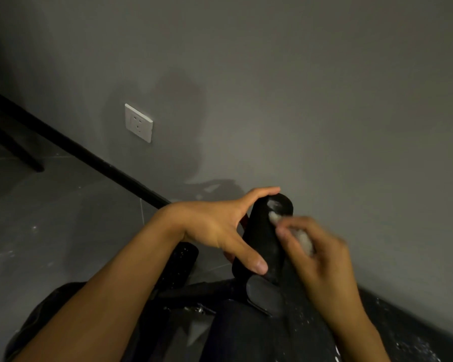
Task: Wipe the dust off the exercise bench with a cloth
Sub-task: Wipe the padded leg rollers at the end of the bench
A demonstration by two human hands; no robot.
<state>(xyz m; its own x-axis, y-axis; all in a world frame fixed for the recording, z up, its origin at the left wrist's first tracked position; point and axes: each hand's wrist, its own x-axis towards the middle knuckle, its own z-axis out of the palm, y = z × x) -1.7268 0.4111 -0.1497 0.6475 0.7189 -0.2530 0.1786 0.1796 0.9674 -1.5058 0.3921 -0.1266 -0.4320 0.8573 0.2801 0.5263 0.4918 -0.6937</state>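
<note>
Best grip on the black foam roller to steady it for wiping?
Span the black cylindrical foam roller pad from its left side, as the left hand does: thumb near, fingers over the far end. Its round body suits a wrap; the white cloth works the right flank.
</note>
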